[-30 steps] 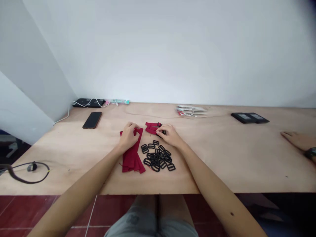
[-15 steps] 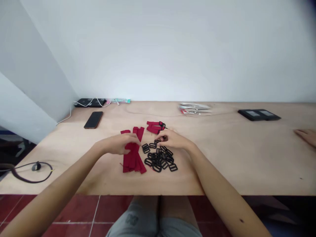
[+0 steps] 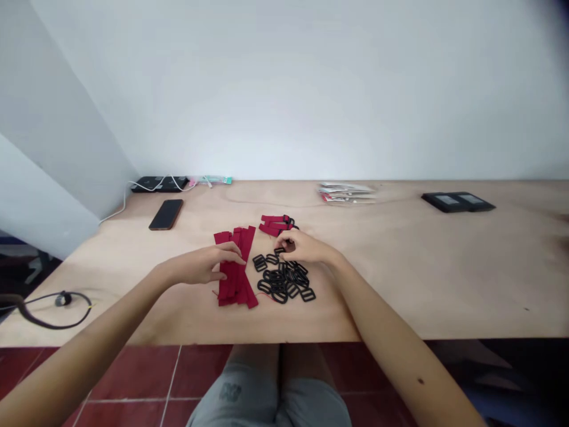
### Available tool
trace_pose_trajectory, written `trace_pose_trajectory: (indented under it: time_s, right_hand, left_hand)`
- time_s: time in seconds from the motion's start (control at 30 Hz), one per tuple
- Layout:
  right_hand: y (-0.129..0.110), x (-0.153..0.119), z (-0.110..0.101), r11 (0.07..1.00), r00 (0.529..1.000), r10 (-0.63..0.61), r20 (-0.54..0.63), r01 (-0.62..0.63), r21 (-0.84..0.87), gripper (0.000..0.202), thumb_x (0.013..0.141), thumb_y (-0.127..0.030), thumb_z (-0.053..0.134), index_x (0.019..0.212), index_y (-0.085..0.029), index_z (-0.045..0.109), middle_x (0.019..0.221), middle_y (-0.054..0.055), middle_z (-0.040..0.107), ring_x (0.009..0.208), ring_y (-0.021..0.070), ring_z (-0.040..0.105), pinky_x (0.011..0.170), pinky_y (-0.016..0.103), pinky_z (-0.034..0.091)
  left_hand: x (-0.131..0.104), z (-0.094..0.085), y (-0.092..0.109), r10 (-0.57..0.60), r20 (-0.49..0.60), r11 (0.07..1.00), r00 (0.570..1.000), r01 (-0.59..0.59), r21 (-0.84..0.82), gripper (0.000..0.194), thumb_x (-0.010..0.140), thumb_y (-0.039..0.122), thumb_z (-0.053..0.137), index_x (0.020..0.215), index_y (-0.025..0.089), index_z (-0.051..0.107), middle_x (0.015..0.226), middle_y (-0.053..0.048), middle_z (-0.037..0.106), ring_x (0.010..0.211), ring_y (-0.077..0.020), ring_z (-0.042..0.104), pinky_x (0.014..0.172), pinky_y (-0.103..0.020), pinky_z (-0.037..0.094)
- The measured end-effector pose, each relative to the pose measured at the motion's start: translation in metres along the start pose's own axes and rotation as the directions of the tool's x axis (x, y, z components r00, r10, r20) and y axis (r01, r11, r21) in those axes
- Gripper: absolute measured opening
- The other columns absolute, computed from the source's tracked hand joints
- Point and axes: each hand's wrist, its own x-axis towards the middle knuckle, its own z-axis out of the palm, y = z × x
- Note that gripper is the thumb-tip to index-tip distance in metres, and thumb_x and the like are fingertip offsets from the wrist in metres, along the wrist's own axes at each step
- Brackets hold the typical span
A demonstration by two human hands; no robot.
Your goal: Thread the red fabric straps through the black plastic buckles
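My left hand (image 3: 208, 263) lies over a pile of red webbing straps (image 3: 233, 290), its fingers apart and touching the fabric. My right hand (image 3: 304, 245) is at the far side of a heap of black slide buckles (image 3: 284, 280). Its fingers are curled, and what they may hold is hidden; a loose black buckle (image 3: 279, 252) shows just under the fingertips. Behind that hand are a few red straps fitted with black buckles (image 3: 273, 225), partly covered by it.
A phone (image 3: 166, 214) rests at the left, near black boxes (image 3: 160, 184) and a white cable. Flat packets (image 3: 347, 193) stand by the wall, with a black case (image 3: 457, 201) farther right. A cable loop (image 3: 80, 325) hangs over the left side. A blurred shape (image 3: 562, 231) shows at the right edge.
My left hand has drawn back slightly to the left, with its fingers more spread. My right hand stays by the buckles. Another person's hand at the right edge has become only a blur.
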Motion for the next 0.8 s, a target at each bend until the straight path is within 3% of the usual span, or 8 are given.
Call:
trace_pose_trajectory:
  time_s: [0.17,0.37,0.53,0.63,0.73,0.8]
  right_hand:
    - [0.006,0.0,0.0,1.0,1.0,-0.018,-0.011,0.018,0.013,0.02,0.076,-0.019,0.075,0.096,-0.017,0.074,0.094,0.004,0.072,0.083,0.0186,0.063,0.076,0.03,0.048]
    - [0.007,0.0,-0.004,0.998,1.0,-0.024,-0.011,0.025,0.051,0.025,0.076,-0.022,0.08,0.101,-0.017,0.076,0.103,0.007,0.077,0.093,0.0223,0.067,0.083,0.033,0.05]
    - [0.008,0.001,-0.001,1.0,1.0,-0.028,0.002,0.028,0.014,0.026,0.075,-0.019,0.077,0.101,-0.016,0.075,0.099,0.006,0.074,0.086,0.0198,0.063,0.079,0.032,0.049]
    - [0.009,0.002,-0.001,0.999,0.999,-0.045,-0.001,0.045,0.02,0.026,0.073,-0.015,0.076,0.099,-0.017,0.072,0.099,0.005,0.072,0.087,0.0199,0.063,0.079,0.031,0.049]
    - [0.006,0.002,-0.003,0.991,0.999,-0.047,0.015,0.045,0.125,0.023,0.075,-0.019,0.077,0.097,-0.017,0.071,0.096,0.004,0.073,0.086,0.0202,0.065,0.078,0.031,0.05]
    - [0.004,0.002,-0.005,0.98,0.999,-0.046,0.021,0.042,0.194,0.02,0.08,-0.024,0.078,0.097,-0.017,0.072,0.091,0.004,0.074,0.083,0.0196,0.066,0.077,0.031,0.051]
  left_hand:
    - [-0.004,0.004,0.004,0.039,0.033,0.996,0.999,-0.036,-0.081,0.033,0.088,0.004,0.065,0.108,0.024,0.08,0.123,-0.008,0.071,0.107,-0.0227,0.072,0.091,-0.031,0.06]
    - [-0.009,0.006,0.0,0.036,0.072,0.996,0.997,-0.03,-0.085,0.038,0.081,0.007,0.075,0.113,0.027,0.083,0.13,-0.009,0.067,0.114,-0.0267,0.07,0.097,-0.035,0.059]
    - [-0.007,0.003,0.003,-0.027,0.087,1.0,0.996,0.028,-0.006,0.024,0.083,0.013,0.079,0.103,0.025,0.081,0.127,-0.008,0.068,0.119,-0.0277,0.065,0.103,-0.038,0.055]
    - [-0.007,0.001,0.003,-0.005,0.021,1.0,1.0,0.006,-0.031,0.003,0.091,0.025,0.078,0.094,0.024,0.079,0.131,-0.008,0.069,0.129,-0.0291,0.058,0.109,-0.041,0.051]
    - [-0.003,0.002,0.0,-0.017,-0.126,0.994,0.992,0.004,-0.106,0.013,0.098,0.036,0.071,0.097,0.024,0.077,0.126,-0.009,0.072,0.129,-0.0276,0.058,0.11,-0.041,0.051]
    - [0.008,0.003,-0.002,-0.064,-0.274,0.988,0.96,0.022,-0.153,0.018,0.1,0.039,0.068,0.102,0.023,0.075,0.116,-0.009,0.074,0.119,-0.0261,0.063,0.104,-0.041,0.054]
